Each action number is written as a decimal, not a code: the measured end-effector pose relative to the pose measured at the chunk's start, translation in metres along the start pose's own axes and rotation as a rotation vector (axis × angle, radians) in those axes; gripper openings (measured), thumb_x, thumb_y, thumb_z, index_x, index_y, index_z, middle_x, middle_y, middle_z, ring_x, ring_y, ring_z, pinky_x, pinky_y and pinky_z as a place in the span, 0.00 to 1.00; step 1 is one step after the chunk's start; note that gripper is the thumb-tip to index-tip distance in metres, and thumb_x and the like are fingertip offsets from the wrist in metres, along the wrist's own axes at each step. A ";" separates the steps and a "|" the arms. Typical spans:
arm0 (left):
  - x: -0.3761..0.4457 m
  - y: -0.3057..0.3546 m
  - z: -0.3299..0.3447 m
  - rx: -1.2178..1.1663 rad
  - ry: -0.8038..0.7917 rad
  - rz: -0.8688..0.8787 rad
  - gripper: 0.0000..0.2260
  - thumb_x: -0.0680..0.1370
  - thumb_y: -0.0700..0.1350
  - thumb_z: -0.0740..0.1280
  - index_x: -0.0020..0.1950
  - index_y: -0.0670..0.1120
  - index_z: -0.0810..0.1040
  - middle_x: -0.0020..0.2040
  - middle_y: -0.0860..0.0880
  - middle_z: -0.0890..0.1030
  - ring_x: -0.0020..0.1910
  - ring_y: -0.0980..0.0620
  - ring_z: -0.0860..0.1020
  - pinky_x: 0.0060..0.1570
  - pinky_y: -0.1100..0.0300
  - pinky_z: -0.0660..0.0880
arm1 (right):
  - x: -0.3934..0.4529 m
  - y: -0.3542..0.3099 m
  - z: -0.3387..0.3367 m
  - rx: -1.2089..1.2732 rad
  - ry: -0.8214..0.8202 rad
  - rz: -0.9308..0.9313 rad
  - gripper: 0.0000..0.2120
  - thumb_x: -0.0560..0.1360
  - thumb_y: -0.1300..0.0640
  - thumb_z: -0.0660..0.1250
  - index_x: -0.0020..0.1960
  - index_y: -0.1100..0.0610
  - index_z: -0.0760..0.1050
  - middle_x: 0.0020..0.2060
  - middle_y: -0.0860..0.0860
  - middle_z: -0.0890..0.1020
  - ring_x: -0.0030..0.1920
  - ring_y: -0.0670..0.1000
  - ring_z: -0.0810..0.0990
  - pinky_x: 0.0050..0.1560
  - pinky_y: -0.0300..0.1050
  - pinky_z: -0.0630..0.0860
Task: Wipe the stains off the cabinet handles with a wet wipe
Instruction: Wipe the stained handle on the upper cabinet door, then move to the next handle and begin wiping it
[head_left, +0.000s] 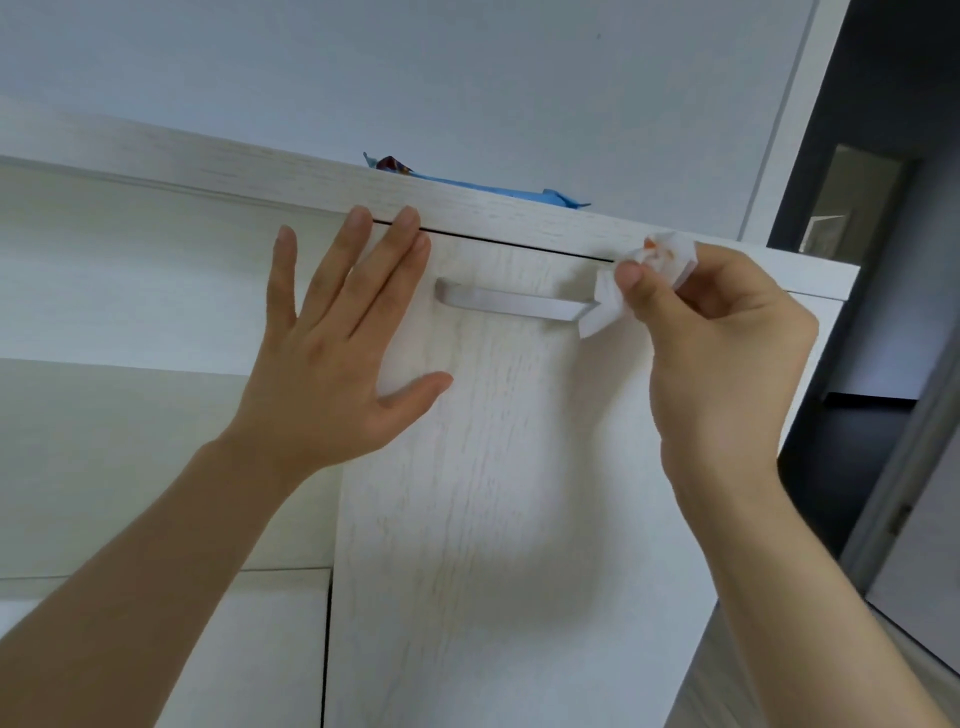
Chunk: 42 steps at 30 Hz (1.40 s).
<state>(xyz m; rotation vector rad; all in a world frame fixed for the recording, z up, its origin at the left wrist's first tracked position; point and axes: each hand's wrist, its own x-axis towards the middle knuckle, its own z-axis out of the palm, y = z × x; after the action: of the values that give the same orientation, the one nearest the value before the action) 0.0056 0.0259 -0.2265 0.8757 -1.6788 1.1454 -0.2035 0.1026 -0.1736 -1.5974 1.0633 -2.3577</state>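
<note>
Already your right hand (727, 353) pinches the soft, limp wet wipe (649, 280); bunch it firmly round the stiff handle (509, 301) beside your flat, open left hand (332, 364).

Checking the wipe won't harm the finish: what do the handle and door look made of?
Handle: likely metal with a matte, brushed silver finish, judging by its even grey sheen; painted plastic is possible. Door: pale whitewashed wood-grain, probably laminate or veneer over board; the grain lines look printed and flat.
</note>
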 end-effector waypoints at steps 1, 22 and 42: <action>0.000 0.000 -0.001 0.024 0.003 0.002 0.35 0.78 0.62 0.58 0.75 0.39 0.58 0.76 0.43 0.58 0.75 0.42 0.55 0.70 0.36 0.46 | 0.002 -0.002 0.001 0.015 -0.029 0.008 0.07 0.70 0.61 0.73 0.42 0.50 0.80 0.34 0.40 0.83 0.39 0.39 0.82 0.42 0.29 0.75; 0.121 -0.036 -0.115 -0.147 -0.896 -0.045 0.27 0.77 0.55 0.55 0.72 0.43 0.68 0.71 0.44 0.70 0.70 0.46 0.68 0.70 0.43 0.57 | 0.126 -0.093 0.052 -0.440 -0.628 0.460 0.03 0.72 0.55 0.71 0.44 0.51 0.78 0.34 0.38 0.78 0.33 0.36 0.76 0.34 0.19 0.66; 0.110 -0.203 -0.283 -0.037 -1.185 -0.182 0.28 0.71 0.50 0.72 0.69 0.42 0.73 0.67 0.45 0.74 0.67 0.47 0.72 0.69 0.44 0.64 | 0.046 -0.223 0.199 -0.383 -0.892 0.599 0.05 0.72 0.54 0.71 0.47 0.53 0.79 0.36 0.46 0.81 0.36 0.40 0.76 0.34 0.23 0.68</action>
<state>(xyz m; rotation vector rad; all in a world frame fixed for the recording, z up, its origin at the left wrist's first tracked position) 0.2285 0.2210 -0.0119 1.8432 -2.4170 0.4125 0.0091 0.1530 0.0355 -1.7891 1.4803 -0.9300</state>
